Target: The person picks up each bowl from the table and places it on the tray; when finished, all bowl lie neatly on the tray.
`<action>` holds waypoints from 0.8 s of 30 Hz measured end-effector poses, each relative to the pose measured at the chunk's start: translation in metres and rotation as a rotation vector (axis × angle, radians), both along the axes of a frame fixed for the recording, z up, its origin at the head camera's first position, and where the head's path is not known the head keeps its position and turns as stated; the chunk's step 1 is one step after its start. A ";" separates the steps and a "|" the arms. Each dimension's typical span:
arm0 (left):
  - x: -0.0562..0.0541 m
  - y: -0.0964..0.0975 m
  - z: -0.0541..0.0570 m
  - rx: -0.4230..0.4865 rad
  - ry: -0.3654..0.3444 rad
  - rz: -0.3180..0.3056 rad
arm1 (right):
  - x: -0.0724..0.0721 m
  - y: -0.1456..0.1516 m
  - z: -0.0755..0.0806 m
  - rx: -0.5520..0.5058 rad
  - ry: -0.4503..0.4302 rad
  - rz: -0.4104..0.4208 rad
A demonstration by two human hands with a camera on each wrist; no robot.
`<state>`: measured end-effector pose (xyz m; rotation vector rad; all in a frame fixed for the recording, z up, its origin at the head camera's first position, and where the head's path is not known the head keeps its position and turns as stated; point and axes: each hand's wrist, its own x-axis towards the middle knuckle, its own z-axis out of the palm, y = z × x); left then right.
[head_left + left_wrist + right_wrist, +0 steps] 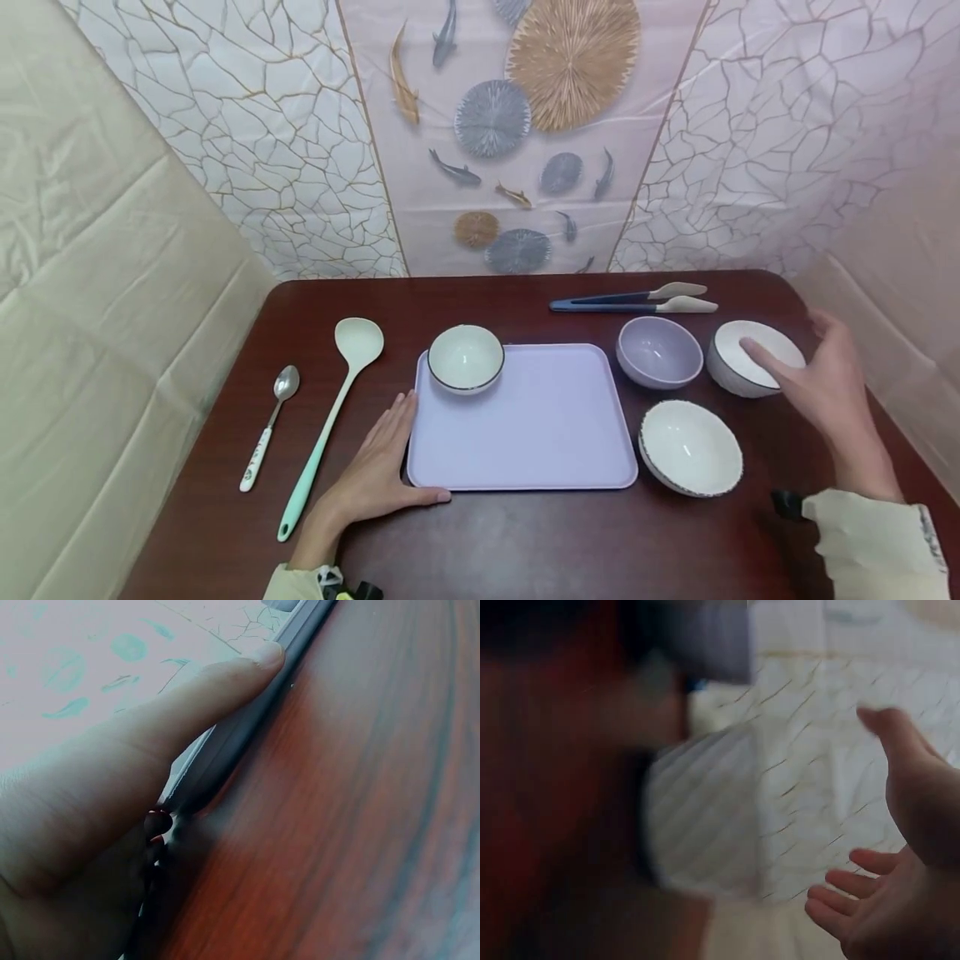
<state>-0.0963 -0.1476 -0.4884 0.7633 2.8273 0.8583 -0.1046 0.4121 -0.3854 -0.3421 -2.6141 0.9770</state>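
My left hand [381, 472] lies at the near left corner of a lavender tray [525, 425]. Its straight fingers run along the tray's left side, and in the left wrist view the thumb [225, 690] touches the front rim. A pale bowl with a dark rim [467, 358] sits on the tray's far left corner. Over at the far right, my right hand [825, 375] spreads its fingers around a white bowl with a ribbed side [738, 379]. Its thumb overlaps the bowl's mouth in the head view, while the right wrist view shows a gap between hand and bowl.
Beside the ribbed bowl stand a purple bowl [660, 354] and another white bowl [692, 450]. Tongs [633, 302] lie near the table's back edge. To the left are a mint-handled ladle [330, 425] and a metal spoon [268, 429]. Fabric walls [135, 250] border the table.
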 end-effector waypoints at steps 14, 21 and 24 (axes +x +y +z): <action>0.001 0.000 0.000 0.019 0.025 -0.002 | 0.002 0.032 -0.056 0.031 -0.034 0.097; -0.001 0.000 0.000 -0.003 0.003 0.008 | -0.002 0.034 -0.065 -0.041 0.006 0.053; -0.002 -0.001 0.001 0.000 0.002 0.008 | -0.004 0.034 -0.067 -0.051 -0.031 0.020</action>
